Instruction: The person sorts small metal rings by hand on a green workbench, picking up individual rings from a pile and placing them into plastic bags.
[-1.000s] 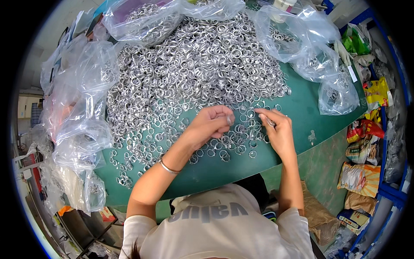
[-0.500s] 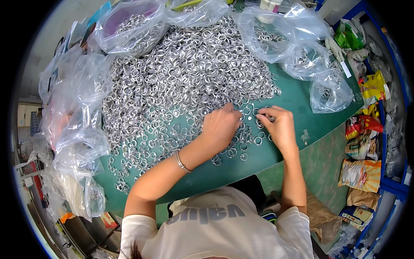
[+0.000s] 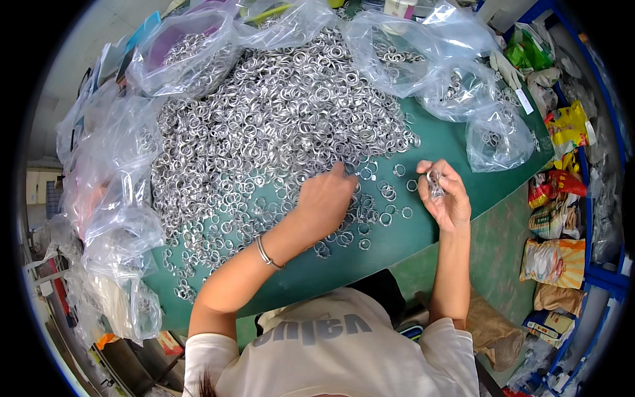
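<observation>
Near the front edge of the green surface (image 3: pixel 456 149): left hand (image 3: pixel 327 198) flat, fingers spread over loose metal rings (image 3: pixel 278 126), gripping nothing; right hand (image 3: pixel 444 195) pinching several rings (image 3: pixel 434 184). Risk: sweeping strays off that edge, or dropping the pinched ones.

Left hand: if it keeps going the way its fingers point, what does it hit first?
Probably the loose metal rings just past its fingertips. The left hand lies palm down on the green table, fingers aimed up and right at the edge of the big ring pile. Depth is unclear.
</observation>
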`<state>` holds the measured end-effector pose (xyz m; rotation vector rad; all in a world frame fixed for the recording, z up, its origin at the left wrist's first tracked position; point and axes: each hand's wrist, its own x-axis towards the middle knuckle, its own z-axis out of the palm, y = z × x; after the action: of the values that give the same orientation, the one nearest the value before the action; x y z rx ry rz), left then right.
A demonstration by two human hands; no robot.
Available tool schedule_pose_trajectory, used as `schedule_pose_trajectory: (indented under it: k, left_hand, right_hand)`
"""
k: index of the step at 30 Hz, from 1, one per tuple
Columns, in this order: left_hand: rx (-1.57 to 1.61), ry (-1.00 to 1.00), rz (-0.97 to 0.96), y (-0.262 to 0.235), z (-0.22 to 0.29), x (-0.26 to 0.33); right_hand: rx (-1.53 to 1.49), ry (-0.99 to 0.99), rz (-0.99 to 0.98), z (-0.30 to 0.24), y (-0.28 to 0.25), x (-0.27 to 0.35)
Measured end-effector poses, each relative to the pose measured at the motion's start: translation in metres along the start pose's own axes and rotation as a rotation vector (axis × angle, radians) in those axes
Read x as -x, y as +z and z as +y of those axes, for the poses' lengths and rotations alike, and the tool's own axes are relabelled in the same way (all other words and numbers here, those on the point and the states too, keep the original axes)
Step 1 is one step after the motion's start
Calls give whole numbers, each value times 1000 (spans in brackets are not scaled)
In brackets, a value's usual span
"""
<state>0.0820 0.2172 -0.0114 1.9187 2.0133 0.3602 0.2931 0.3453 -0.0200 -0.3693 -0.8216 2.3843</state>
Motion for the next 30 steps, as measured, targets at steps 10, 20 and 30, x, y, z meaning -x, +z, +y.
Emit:
schedule_pose_trajectory:
  k: [10,20,30]
  left_hand:
    - [-72,87,-17,-3,-6,-6]
    - [-84,88,4,0,-7,-3]
    - [2215,-116,-235,-38,-17,2]
  right_hand:
    - [-431,-28,83,2,-20,9]
    - [1013,72,403,23,37,24]
    - [1720,-29,-38,51,63,41]
